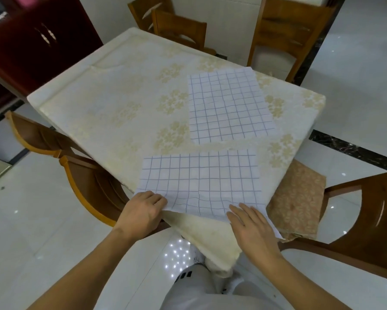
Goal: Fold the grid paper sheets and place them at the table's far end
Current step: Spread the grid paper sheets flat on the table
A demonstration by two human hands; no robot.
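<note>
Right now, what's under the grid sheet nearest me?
Under the near grid sheet lies the floral tablecloth at the table's corner. The left hand pinches its left corner; the right hand rests flat on it. Whatever else the paper covers is hidden.

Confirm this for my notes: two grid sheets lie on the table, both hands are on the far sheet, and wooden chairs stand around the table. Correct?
Not quite. In the head view, both hands are on the near sheet, at its near edge: the left hand at its left corner, the right hand flat on its right part. The far sheet lies untouched. Two sheets on the table and wooden chairs around it are right.
</note>
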